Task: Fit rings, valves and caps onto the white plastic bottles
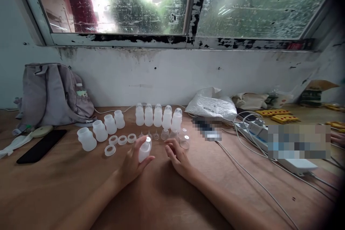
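Note:
My left hand [134, 158] is wrapped round a small frosted bottle [145, 150] with a clear domed top, held just above or on the wooden table [151, 201]. My right hand [176, 154] rests to its right, fingers loosely curled and partly hidden; whether they hold anything does not show. Several capped bottles [157, 115] stand in a row behind. At the left several open bottles [99, 131] stand in a slanting line, with white rings [110, 150] lying beside them. Small clear nipples [156, 135] and clear domes [165, 135] sit just beyond my hands.
A grey backpack [51, 93] and a black phone [41, 146] are at the left. To the right lie a silvery plastic bag [211, 105], a white power strip [296, 165], trailing cables and yellow pieces [285, 118]. Another person's hand [338, 139] shows at the right edge.

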Demonstrator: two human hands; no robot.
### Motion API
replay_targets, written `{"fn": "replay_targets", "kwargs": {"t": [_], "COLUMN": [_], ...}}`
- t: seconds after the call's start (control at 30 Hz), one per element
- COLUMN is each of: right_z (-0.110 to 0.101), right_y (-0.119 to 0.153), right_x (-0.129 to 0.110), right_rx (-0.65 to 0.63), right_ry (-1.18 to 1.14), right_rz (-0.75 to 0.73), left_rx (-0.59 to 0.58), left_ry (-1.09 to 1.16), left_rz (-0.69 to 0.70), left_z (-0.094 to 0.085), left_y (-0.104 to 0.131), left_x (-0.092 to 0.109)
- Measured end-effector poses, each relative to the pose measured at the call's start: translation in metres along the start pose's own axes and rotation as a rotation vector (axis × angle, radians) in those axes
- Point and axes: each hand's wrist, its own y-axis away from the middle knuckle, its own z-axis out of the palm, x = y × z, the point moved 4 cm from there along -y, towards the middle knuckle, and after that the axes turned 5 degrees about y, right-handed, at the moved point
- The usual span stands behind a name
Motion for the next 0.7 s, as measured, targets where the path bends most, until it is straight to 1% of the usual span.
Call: {"fn": "replay_targets", "kwargs": {"t": [0.1,0.17,0.23,0.3,0.4,0.47,0.53,0.7], "right_z": [0.004,0.005,0.003,0.000,-0.003,-0.004,-0.005,-0.005], "right_y": [0.005,0.007,0.007,0.005,0.000,-0.003,-0.005,-0.003], "right_x": [-0.007,-0.010,-0.010,-0.009,-0.006,-0.003,-0.001,0.004], "right_rx": [-0.030,-0.039,-0.038,-0.048,-0.072,-0.059,-0.023,0.089], "right_ry": [-0.146,-0.216,-0.244,-0.229,-0.177,-0.159,-0.147,-0.071], "right_rz": [0.020,0.031,0.062,0.107,0.169,0.187,0.188,0.156], "left_rx": [-0.104,-0.211,-0.295,-0.324,-0.334,-0.331,-0.360,-0.524], "left_ry": [-0.054,-0.044,-0.047,-0.067,-0.042,0.052,0.196,0.544], "left_rz": [-0.129,-0.135,-0.090,-0.055,-0.071,-0.134,-0.227,-0.549], "left_z": [0.008,0.014,0.018,0.020,0.020,0.018,0.015,0.016], "left_y": [0.001,0.003,0.005,0.006,0.007,0.005,0.002,-0.002], "left_x": [-0.006,-0.008,-0.007,-0.005,-0.003,-0.002,0.000,0.001]}}
